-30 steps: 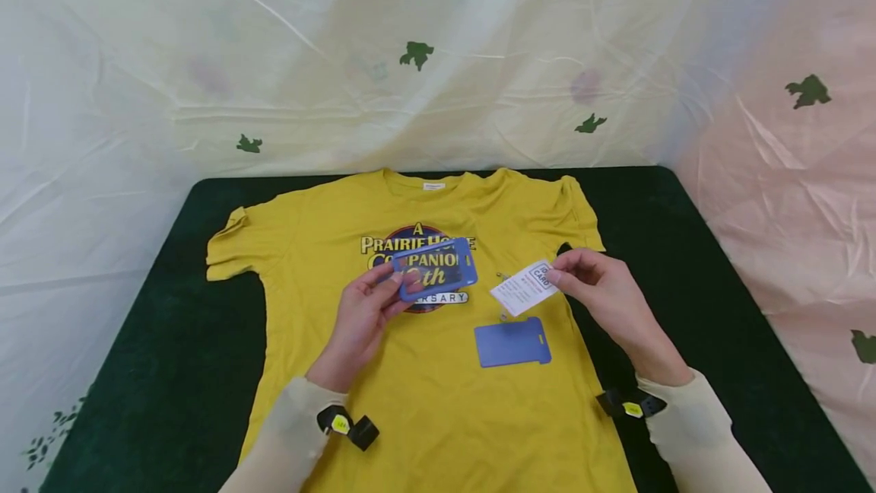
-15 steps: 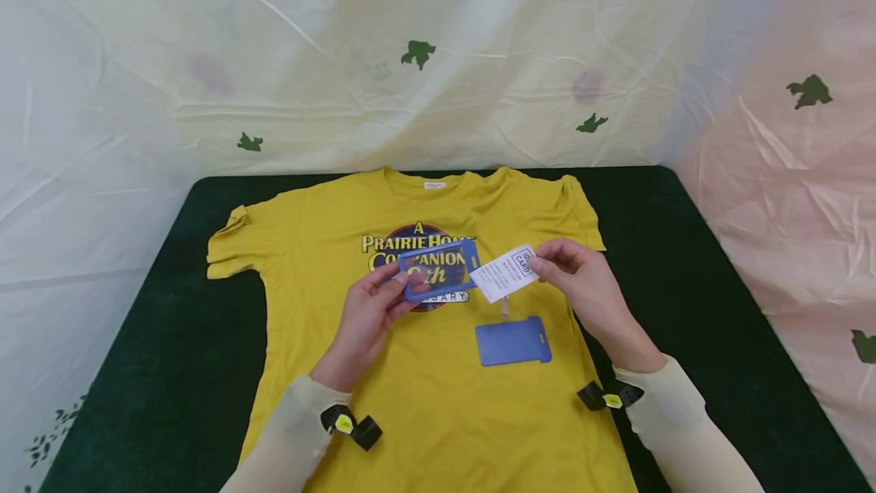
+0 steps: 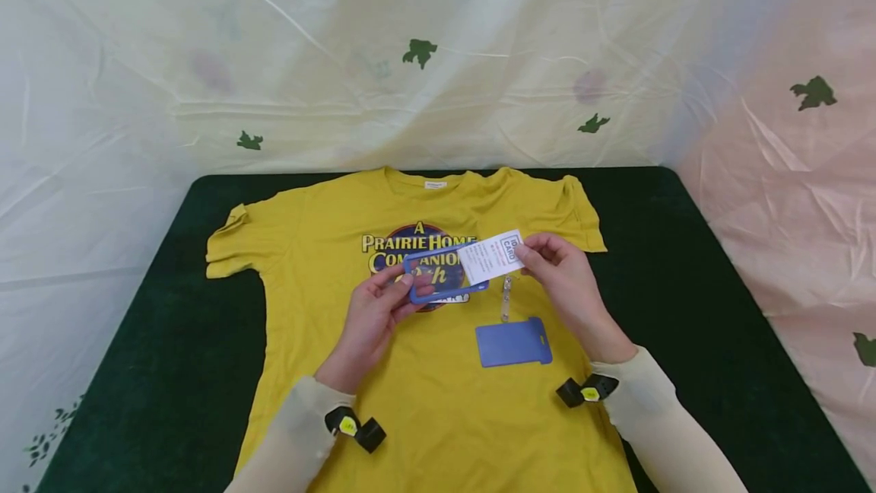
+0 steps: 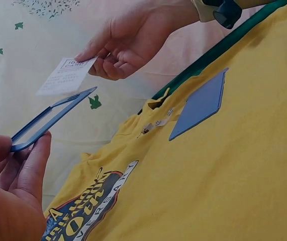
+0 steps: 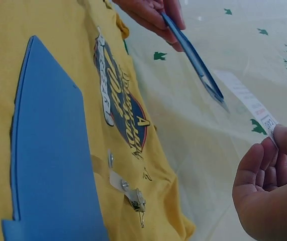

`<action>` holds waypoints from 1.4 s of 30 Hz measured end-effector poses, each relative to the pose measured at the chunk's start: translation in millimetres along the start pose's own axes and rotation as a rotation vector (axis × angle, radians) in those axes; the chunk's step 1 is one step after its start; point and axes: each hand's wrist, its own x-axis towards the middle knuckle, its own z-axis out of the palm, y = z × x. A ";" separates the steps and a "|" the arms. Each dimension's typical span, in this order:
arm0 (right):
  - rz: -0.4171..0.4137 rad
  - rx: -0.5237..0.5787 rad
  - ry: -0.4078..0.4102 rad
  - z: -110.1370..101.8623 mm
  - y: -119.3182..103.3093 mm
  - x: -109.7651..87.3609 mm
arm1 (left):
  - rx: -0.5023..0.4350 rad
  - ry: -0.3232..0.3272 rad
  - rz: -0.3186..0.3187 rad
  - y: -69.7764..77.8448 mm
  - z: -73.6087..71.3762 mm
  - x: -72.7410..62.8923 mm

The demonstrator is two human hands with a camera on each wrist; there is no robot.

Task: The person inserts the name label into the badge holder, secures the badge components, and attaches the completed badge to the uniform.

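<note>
Pale sheeting [image 3: 328, 59] with scattered green shapes hangs behind and on both sides of the dark green table [image 3: 137, 371]. Spread across it is a yellow T-shirt [image 3: 438, 402], its collar at the table's far edge, its short sleeves toward the two far corners, its lower part running out of view at the near side. Two forearms in cream sleeves [image 3: 671, 424] come in from the near edge. The left hand [image 3: 375, 318] grips the left end of a blue-rimmed clear frame [image 4: 64, 114] over the printed chest, thumb above and fingers beneath. The right hand [image 3: 564, 280] pinches a white card [image 3: 491, 257] by its "ID CARD" end; the wrist views show it raised clear of the frame's free end. A blue panel [image 3: 513, 343] lies flat on the shirt, slightly toward the table's right edge. Just beyond it, on the far-edge side, rests a clear strap [image 3: 506, 299] with a metal clip.
</note>
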 end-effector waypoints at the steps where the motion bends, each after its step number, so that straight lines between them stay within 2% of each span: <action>1: 0.004 0.005 0.005 0.8 0.6 0.5 | -0.005 0.000 -0.002 -0.1 0.1 -0.1; 11: 0.026 0.018 0.043 8.0 4.1 0.9 | -0.011 0.003 0.004 0.9 1.5 -1.6; 17: 0.025 -0.032 0.035 12.4 2.7 -0.6 | -0.024 0.011 0.012 0.8 4.6 -1.6; 24: 0.026 -0.034 0.020 14.8 1.4 -0.2 | -0.038 0.016 0.002 1.3 5.0 -1.8; 42: 0.075 -0.089 -0.005 21.3 -2.2 -1.6 | -0.021 -0.017 0.016 -0.1 5.8 -1.3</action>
